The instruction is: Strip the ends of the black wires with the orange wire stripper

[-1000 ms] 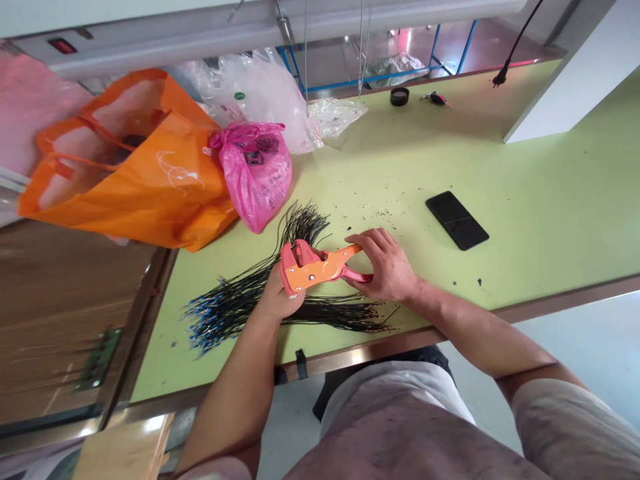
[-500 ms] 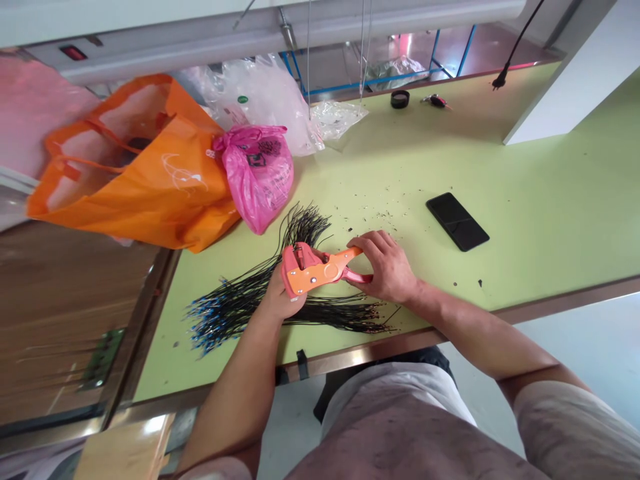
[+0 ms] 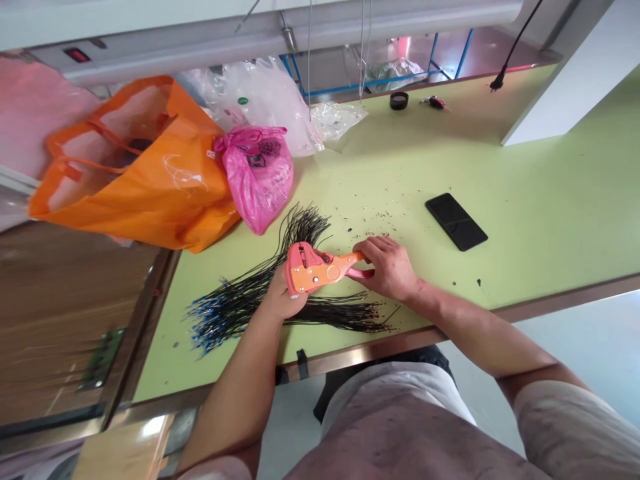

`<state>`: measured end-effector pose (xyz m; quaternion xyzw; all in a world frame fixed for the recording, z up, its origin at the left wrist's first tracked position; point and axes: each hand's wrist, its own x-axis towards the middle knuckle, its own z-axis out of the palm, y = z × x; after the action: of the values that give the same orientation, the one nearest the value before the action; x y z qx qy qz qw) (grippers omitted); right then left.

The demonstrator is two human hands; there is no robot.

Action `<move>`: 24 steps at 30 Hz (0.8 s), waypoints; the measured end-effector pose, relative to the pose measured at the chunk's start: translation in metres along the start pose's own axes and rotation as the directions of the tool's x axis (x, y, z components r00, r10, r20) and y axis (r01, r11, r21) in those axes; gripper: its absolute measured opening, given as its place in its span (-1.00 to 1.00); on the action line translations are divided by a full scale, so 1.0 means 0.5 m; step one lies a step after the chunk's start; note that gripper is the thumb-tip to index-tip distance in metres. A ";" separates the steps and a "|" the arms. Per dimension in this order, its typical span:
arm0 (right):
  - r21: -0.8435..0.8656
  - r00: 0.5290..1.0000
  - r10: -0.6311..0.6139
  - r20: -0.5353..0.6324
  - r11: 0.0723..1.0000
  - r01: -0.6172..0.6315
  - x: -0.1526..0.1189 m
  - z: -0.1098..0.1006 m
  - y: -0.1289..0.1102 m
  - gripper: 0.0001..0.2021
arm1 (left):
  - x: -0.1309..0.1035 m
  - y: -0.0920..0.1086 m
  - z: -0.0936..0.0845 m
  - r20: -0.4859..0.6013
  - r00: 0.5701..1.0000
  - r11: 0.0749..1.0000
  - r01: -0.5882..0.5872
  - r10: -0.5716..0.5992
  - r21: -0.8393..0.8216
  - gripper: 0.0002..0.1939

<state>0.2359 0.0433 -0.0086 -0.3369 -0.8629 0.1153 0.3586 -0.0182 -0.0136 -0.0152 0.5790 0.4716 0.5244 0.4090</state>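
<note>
My right hand [image 3: 390, 268] is closed around the handles of an orange and red wire stripper [image 3: 327, 272], whose head points left. Behind that head is my left hand [image 3: 286, 293], curled, with most of its fingers covered by the tool; what they hold is hidden. Beneath both hands lie black wires on the table. One bundle of wires [image 3: 240, 293] has blue and metal ends at the left. Another wire bundle [image 3: 345, 313] spreads to the right with copper-coloured ends, and loose black ends [image 3: 307, 225] fan out above the stripper.
A black phone [image 3: 456, 221] lies right of my hands on the green table [image 3: 540, 233]. Small dark scraps [image 3: 383, 215] are scattered above my right hand. An orange bag [image 3: 150, 173] and a tied pink bag [image 3: 260, 173] stand at the upper left. A plug [image 3: 497, 81] hangs at the upper right.
The stripper has shifted slightly to the right. Its handles are closer together in my right hand, which has tightened its grip. The wire bundles on the table look the same.
</note>
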 end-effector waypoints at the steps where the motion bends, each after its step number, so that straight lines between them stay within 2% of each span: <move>1: 0.008 1.000 0.015 0.016 1.000 -0.015 0.000 0.000 0.000 -0.41 | 0.000 0.002 0.003 -0.007 1.000 1.000 0.020 -0.020 -0.024 -0.41; 4: 0.069 0.995 0.085 0.058 0.994 -0.089 0.001 -0.005 -0.006 -0.38 | -0.001 0.009 0.011 -0.027 0.997 0.996 0.065 -0.066 -0.056 -0.41; 7: 0.227 0.974 0.185 0.131 0.951 -0.211 0.002 -0.014 -0.014 -0.36 | -0.002 0.023 0.014 -0.028 0.997 0.998 0.070 -0.071 -0.004 -0.48; 9: 0.359 0.945 0.271 0.184 0.876 -0.321 0.004 -0.020 -0.014 -0.34 | -0.002 0.034 0.016 -0.031 0.997 0.996 0.077 -0.076 0.035 -0.53; 12: 0.549 0.893 0.384 0.234 0.706 -0.447 0.011 -0.025 -0.002 -0.34 | -0.002 0.051 0.020 -0.013 0.998 0.997 0.068 -0.068 0.044 -0.54; 14: 0.637 0.873 0.430 0.228 0.613 -0.468 0.016 -0.027 0.008 -0.36 | -0.001 0.058 0.025 0.009 0.999 0.996 0.047 -0.048 0.071 -0.54; 16: 0.683 0.866 0.460 0.195 0.570 -0.457 0.021 -0.026 0.016 -0.38 | 0.002 0.060 0.030 0.021 1.000 0.979 0.010 -0.014 0.205 -0.57; 18: 0.709 0.864 0.472 0.174 0.549 -0.443 0.024 -0.026 0.020 -0.38 | 0.007 0.056 0.032 0.038 0.998 0.895 -0.056 0.043 0.443 -0.62; 20: 0.735 0.861 0.480 0.168 0.521 -0.434 0.026 -0.024 0.019 -0.36 | 0.012 0.044 0.030 0.101 0.991 0.745 -0.129 0.084 0.654 -0.63; 22: 0.748 0.862 0.477 0.170 0.507 -0.428 0.027 -0.023 0.016 -0.35 | 0.017 0.027 0.024 0.153 0.986 0.625 -0.161 0.067 0.764 -0.62; 24: 0.748 0.864 0.475 0.166 0.511 -0.425 0.028 -0.023 0.013 -0.35 | 0.019 0.012 0.017 0.161 0.986 0.554 -0.157 0.042 0.817 -0.60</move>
<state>0.2398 0.0571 0.0042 -0.3685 -0.6028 0.5465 0.4496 -0.0091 -0.0057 -0.0081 0.7599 0.6026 0.2276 0.0876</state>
